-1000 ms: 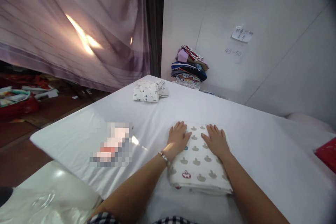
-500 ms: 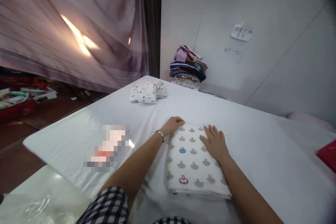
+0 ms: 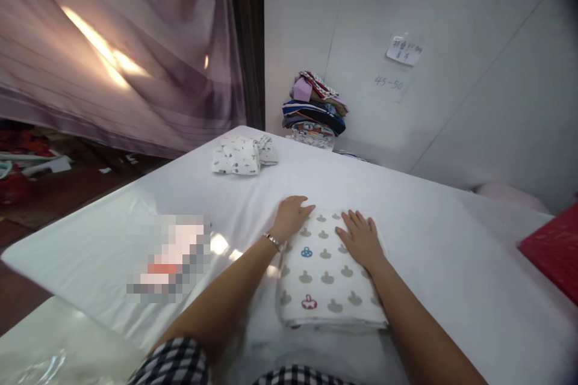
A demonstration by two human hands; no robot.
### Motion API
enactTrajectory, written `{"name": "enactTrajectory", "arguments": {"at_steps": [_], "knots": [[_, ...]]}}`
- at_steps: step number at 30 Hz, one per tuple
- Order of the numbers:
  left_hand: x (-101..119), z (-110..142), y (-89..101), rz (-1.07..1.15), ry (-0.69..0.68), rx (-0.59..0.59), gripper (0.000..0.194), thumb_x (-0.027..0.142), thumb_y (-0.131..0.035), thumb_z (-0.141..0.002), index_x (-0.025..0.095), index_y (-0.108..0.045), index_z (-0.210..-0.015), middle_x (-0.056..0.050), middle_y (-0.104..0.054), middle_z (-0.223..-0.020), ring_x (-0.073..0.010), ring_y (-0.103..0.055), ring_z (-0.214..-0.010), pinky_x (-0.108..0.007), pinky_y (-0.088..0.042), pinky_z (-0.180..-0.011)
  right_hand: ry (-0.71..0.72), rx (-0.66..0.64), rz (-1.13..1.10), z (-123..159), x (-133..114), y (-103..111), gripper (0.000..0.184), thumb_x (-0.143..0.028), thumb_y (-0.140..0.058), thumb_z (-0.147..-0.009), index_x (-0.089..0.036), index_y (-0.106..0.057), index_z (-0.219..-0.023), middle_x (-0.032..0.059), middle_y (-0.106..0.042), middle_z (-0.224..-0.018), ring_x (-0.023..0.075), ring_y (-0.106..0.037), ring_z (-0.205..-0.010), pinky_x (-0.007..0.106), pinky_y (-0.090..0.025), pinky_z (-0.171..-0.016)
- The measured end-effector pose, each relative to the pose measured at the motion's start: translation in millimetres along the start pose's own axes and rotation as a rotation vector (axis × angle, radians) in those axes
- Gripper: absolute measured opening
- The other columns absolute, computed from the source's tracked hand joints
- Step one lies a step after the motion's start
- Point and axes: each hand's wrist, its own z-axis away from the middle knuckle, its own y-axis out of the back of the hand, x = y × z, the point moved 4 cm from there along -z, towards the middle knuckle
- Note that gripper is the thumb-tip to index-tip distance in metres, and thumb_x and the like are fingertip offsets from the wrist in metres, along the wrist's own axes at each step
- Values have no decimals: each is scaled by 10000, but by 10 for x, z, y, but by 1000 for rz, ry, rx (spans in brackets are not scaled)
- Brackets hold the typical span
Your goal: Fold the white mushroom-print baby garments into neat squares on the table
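In front of me lies a folded white cloth (image 3: 316, 280) printed with grey mushroom shapes, plus one blue and one red. My left hand (image 3: 291, 216) is at the cloth's far left corner, its fingers stretched out, thumb apart. My right hand (image 3: 362, 240) rests flat on the cloth near its far right corner, fingers spread. Neither hand grips anything. A second white cloth (image 3: 244, 155) with small leaf-like prints sits bunched farther back on the table, left of the hands.
The white-covered table (image 3: 433, 240) extends to both sides. A blurred-out object (image 3: 174, 258) lies to the left. Stacked folded fabrics (image 3: 313, 111) stand beyond the far edge by the wall. A red object (image 3: 553, 252) is at the right, and a curtain (image 3: 135, 42) hangs at the left.
My left hand's fingers have gone from pinched together at the cloth's corner to spread apart. My right hand stays flat on the cloth. The view has shifted a little to the right.
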Motion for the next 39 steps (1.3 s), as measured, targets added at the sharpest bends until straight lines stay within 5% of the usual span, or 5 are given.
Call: {"name": "enactTrajectory", "arguments": {"at_steps": [6,14,29,34,39], "knots": [[320,342,-207,-197,-247,-88,567,525,-377,-858,167,-436,-1295,-110,-398,-1392,-271,-266,-1320,-470,-124,-1086,8,4,-23,9,-27,35,579,-529,-238,-900,-211,-351,-1370,81,-295,-1449,242,-179,-1348,473,-56,-1071],[276,333,-269,-214,-250,-93,561,517,-351,-867,182,-425,-1310,-105,-451,-1354,-266,-330,-1286,-474,-80,-1097,-109,-138,-154,-29,84,137,622,-571,-239,-882,-221,-308,-1391,67,-192,-1487,226,-105,-1367,461,-56,-1076],[238,326,-290,-181,-227,-103,580,529,-350,-864,204,-373,-1344,-76,-361,-1421,-231,-227,-1342,-458,-74,-1103,-183,-88,-386,97,341,177,645,-563,-332,-858,-214,-293,-1399,36,-153,-1495,200,-62,-1374,418,-148,-1090],[116,456,-133,-23,-51,56,544,445,-408,-861,173,-371,-1331,-99,-261,-1465,-230,-179,-1358,-430,-177,-1094,-374,22,-731,506,591,286,638,-514,-379,-858,-226,-256,-1414,57,-210,-1478,215,-271,-1323,361,-345,-1011],[-121,868,-28,279,368,31,568,413,-499,-807,169,-380,-1306,-123,-479,-1313,-235,-476,-1175,-368,-388,-971,-527,-3,-1090,1106,747,188,688,-428,-499,-812,-170,-271,-1407,100,-371,-1404,225,-450,-1212,327,-431,-944]]}}
